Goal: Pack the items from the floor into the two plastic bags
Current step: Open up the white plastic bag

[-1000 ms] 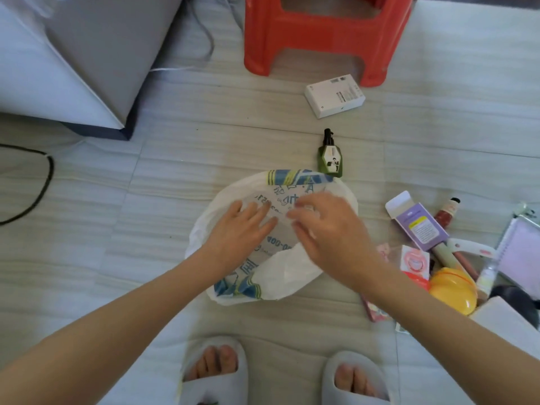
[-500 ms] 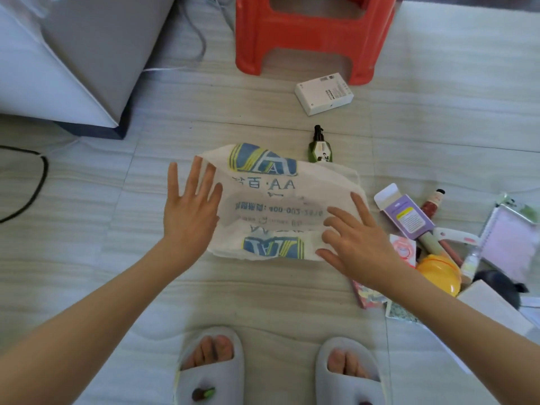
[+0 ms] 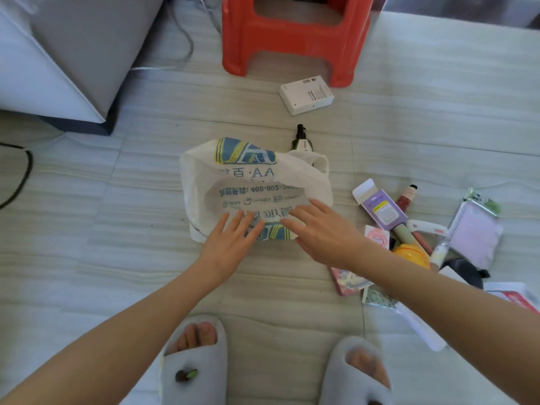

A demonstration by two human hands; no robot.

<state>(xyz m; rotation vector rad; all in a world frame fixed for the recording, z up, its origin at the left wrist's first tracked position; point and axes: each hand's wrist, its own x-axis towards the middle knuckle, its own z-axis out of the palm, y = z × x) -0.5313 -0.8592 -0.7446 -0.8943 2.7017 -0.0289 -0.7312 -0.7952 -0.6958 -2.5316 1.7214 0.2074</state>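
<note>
1. A pale, grey-streaked tiled floor [image 3: 87, 258] is filling the view, with a grey cabinet [image 3: 73, 54] sitting at the far left.
2. A red plastic stool [image 3: 295, 33] is standing at the top, with a white box [image 3: 306, 95] lying just in front of it.
3. A white plastic bag [image 3: 251, 188] is lying flat in the middle, printed with "AA" and blue-and-yellow marks; smaller writing is not readable.
4. The left hand [image 3: 230, 249] and right hand [image 3: 324, 235] are resting on the bag's near edge, fingers straight, gripping nothing.
5. A heap of items [image 3: 415, 235] is lying on the right: a purple carton, yellow ball, notebook.
6. A dark green pump bottle [image 3: 302, 140] is standing just behind the bag.
</note>
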